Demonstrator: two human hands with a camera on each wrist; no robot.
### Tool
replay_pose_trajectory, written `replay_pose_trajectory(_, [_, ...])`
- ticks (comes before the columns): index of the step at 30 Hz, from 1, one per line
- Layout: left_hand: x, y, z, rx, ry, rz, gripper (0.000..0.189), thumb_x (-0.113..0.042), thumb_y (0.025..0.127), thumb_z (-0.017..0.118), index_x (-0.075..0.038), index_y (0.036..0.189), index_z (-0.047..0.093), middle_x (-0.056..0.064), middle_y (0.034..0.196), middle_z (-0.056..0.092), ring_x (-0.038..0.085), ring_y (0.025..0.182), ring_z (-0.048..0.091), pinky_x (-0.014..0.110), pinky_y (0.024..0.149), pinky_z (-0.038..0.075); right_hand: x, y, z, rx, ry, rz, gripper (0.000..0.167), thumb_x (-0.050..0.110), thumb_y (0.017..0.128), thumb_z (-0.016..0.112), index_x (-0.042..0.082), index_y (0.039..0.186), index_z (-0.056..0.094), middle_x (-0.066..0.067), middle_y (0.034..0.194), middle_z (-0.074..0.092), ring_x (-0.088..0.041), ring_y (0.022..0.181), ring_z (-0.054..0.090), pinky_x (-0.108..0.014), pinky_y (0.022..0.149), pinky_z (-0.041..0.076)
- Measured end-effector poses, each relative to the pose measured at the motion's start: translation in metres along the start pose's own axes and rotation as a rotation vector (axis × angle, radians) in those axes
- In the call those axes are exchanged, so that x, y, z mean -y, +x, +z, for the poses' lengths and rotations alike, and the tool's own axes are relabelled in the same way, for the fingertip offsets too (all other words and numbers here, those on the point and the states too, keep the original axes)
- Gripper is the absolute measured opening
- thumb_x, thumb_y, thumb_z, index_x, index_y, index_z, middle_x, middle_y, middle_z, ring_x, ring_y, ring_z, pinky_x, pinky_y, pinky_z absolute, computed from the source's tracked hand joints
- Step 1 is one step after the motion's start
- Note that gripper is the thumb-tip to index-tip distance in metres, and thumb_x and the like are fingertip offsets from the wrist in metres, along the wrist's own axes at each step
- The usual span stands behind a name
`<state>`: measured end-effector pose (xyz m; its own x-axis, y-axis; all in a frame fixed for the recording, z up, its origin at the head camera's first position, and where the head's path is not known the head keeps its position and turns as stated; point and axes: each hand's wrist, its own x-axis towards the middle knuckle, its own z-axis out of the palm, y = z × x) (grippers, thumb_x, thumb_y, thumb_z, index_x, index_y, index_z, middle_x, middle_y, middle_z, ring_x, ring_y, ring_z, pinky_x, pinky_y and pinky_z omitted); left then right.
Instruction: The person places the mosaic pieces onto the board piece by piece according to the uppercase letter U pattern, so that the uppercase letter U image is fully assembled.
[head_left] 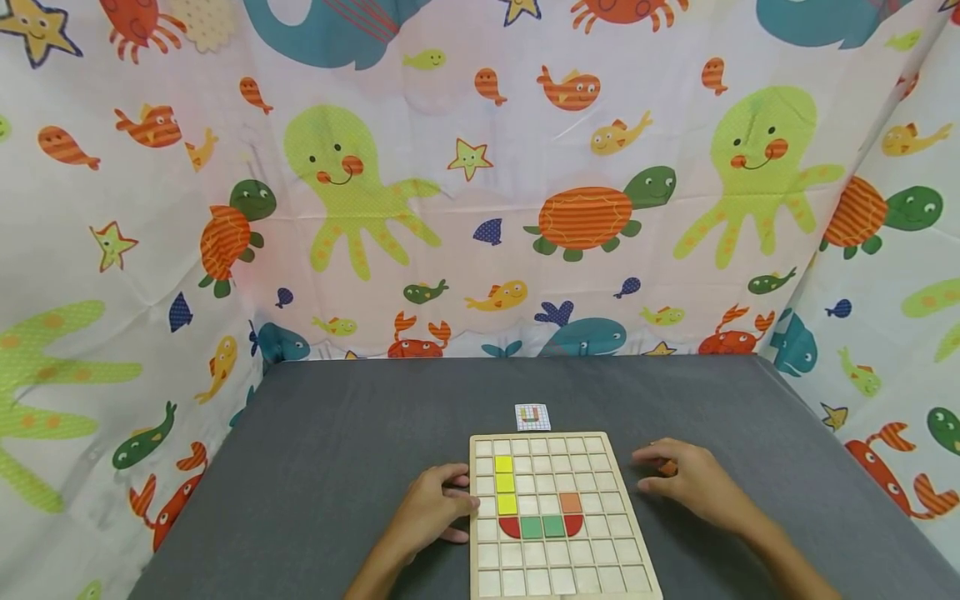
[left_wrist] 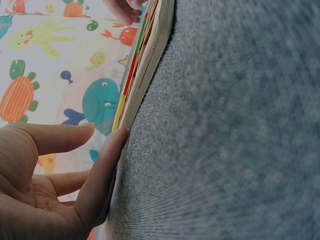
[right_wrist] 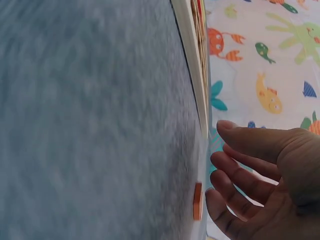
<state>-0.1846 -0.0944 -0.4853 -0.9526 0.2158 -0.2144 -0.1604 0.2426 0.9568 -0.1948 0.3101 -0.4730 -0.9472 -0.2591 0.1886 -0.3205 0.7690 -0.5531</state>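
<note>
A wooden grid board (head_left: 484,557) lies on the dark table with coloured tiles in some of its cells. Down one column run yellow tiles (head_left: 505,482), with red rounded tiles (head_left: 509,527) at both ends of a row of two green tiles (head_left: 531,527). One orange tile (head_left: 571,502) sits above the right red one. My left hand (head_left: 431,510) touches the board's left edge with its fingers loosely extended. Right of the board, my right hand (head_left: 697,479) hovers with relaxed fingers beside a loose orange tile (right_wrist: 198,201), which is partly hidden in the head view.
A small pattern card (head_left: 532,417) showing a coloured U shape on a grid lies just behind the board. The grey table (head_left: 360,417) is bordered by a sea-animal curtain (head_left: 420,192) at the back and sides.
</note>
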Motion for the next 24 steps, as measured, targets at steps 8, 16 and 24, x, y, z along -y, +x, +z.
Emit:
replay_pose_trajectory(8, [0.001, 0.000, 0.001, -0.005, 0.005, 0.006, 0.060, -0.007, 0.090, 0.081, 0.005, 0.145, 0.058, 0.014, 0.127, 0.061, 0.021, 0.107, 0.068, 0.040, 0.061, 0.068, -0.018, -0.001, -0.009, -0.020, -0.005, 0.052, 0.036, 0.023, 0.080, 0.093, 0.009, 0.112, 0.080, 0.002, 0.103, 0.074, -0.006, 0.083, 0.065, -0.025, 0.072, 0.056])
replay_pose_trajectory(16, [0.001, 0.001, 0.001, -0.004, 0.000, 0.001, 0.060, -0.006, 0.090, 0.081, 0.004, 0.144, 0.059, 0.014, 0.127, 0.061, 0.021, 0.107, 0.069, 0.041, 0.060, 0.068, -0.029, -0.002, -0.015, -0.027, -0.064, 0.077, 0.034, 0.022, 0.079, 0.095, 0.009, 0.107, 0.081, 0.001, 0.102, 0.075, -0.011, 0.086, 0.067, -0.027, 0.073, 0.056])
replay_pose_trajectory(24, [0.001, 0.000, 0.001, -0.006, -0.004, 0.006, 0.060, -0.006, 0.090, 0.081, 0.005, 0.144, 0.058, 0.015, 0.127, 0.061, 0.020, 0.106, 0.069, 0.041, 0.060, 0.068, -0.031, 0.000, -0.020, 0.020, -0.081, 0.130, 0.028, 0.018, 0.081, 0.092, 0.008, 0.105, 0.081, -0.003, 0.102, 0.074, -0.014, 0.089, 0.067, -0.027, 0.072, 0.055])
